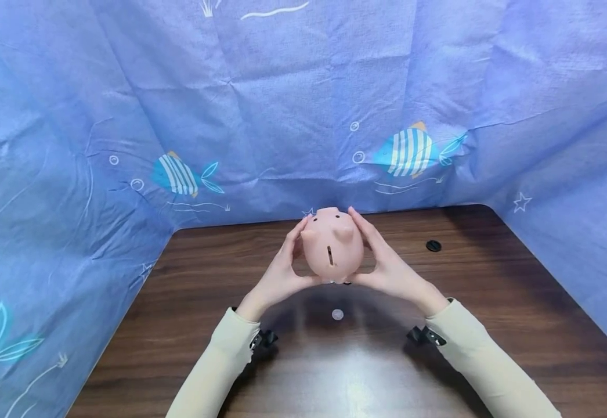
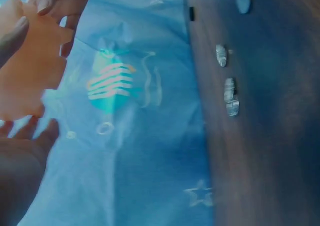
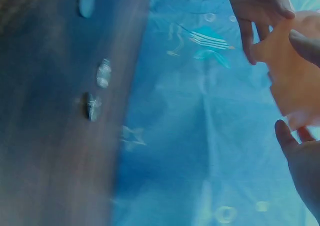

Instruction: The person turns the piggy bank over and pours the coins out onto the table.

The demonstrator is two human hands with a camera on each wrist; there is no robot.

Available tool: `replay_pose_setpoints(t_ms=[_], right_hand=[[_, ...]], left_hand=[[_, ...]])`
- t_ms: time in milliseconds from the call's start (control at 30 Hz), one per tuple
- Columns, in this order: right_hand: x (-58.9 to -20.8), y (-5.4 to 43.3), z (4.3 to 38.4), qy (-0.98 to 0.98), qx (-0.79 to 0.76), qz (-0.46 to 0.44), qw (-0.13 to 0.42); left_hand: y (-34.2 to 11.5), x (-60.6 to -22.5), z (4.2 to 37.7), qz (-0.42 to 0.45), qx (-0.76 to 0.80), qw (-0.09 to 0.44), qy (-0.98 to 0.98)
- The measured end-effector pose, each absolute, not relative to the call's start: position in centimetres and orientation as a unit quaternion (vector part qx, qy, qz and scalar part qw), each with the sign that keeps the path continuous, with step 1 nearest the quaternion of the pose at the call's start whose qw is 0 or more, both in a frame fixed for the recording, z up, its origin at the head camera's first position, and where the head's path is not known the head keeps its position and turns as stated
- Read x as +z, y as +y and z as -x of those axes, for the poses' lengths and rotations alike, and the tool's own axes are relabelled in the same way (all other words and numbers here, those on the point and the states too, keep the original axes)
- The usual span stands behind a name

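A pink piggy bank (image 1: 333, 247) is held up above the table between two hands. Its coin slot, ears and eyes show in the head view. The left hand (image 1: 279, 273) grips its left side, thumb low and fingers higher up. On the other side the right hand (image 1: 394, 270) grips it the same way. Both wrist views show the piggy bank (image 2: 30, 60) from below, partly cut off by the frame edge. Beneath it, a silver coin (image 1: 337, 314) lies on the table. More coins (image 2: 230, 95) lie farther back, mostly hidden in the head view.
A small black round disc (image 1: 433, 245) lies on the brown wooden table (image 1: 178, 325), right of the hands. Blue cloth (image 1: 293, 116) printed with fish hangs along the back and sides of the table.
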State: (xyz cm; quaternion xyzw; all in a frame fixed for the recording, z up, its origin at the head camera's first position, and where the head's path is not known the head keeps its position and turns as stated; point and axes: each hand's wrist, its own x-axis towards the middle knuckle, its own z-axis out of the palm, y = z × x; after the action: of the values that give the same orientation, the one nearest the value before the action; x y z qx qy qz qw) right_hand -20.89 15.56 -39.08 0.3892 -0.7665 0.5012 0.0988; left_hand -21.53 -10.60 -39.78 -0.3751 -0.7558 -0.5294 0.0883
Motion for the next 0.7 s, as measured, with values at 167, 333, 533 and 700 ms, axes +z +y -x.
replay_pose_setpoints(t_ms=[167, 333, 533, 700], right_hand=[[-41.2, 15.6, 21.7, -0.821, 0.503, -0.268, -0.012], [-42.0, 15.6, 22.2, -0.857, 0.462, -0.215, -0.075], [-40.9, 15.5, 22.5, -0.852, 0.474, -0.206, -0.087], [-40.1, 15.7, 21.5, -0.810, 0.511, -0.286, 0.025]], left_hand=[[-10.4, -41.7, 22.1, 0.260, -0.525, -0.030, -0.810], [-9.9, -42.7, 22.2, 0.189, -0.530, -0.128, -0.816], [-9.6, -41.5, 22.9, 0.178, -0.533, -0.145, -0.814], [-10.3, -40.2, 22.0, 0.266, -0.521, 0.003, -0.811]])
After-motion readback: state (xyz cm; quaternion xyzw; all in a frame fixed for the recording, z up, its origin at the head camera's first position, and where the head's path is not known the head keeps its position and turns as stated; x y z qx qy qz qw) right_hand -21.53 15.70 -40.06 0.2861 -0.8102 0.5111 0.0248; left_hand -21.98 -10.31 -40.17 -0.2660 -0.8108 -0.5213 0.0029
